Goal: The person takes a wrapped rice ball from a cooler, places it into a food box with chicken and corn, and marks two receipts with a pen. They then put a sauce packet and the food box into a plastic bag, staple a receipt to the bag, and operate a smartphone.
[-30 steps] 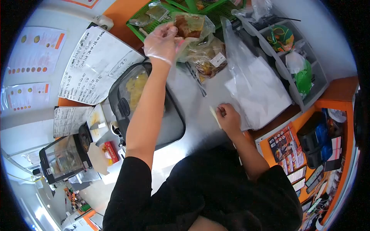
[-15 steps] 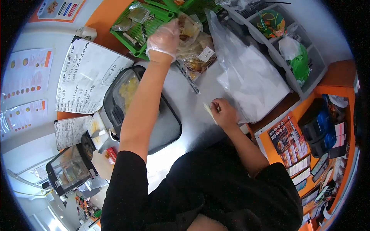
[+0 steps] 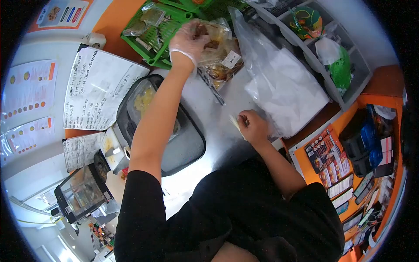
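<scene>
My left hand (image 3: 188, 43), in a clear plastic glove, reaches to the mouth of a clear plastic bag (image 3: 218, 31) with brown pieces inside. Its fingers curl over a dark brown bit there; what they grip is partly hidden. Just below lies another clear bag (image 3: 220, 70) with a white label and brown food. My right hand (image 3: 254, 126) is bare and closed near the counter, pinching a thin, pale, folded sheet (image 3: 237, 125). Between the hands, a pair of metal tongs (image 3: 211, 88) pokes out from beside the labelled bag.
A green basket (image 3: 150, 57) holding small packets stands at the back. Left of centre sits a black-rimmed container (image 3: 194, 144) with yellow food under a clear lid, beside a handwritten whiteboard (image 3: 94, 91). White sheets in plastic (image 3: 290, 91) and a grey divided bin (image 3: 349, 98) are at right.
My left hand has turned, and its fingers now bend toward the brown pieces at the bag's mouth. My right hand keeps its place with the pale sheet.
</scene>
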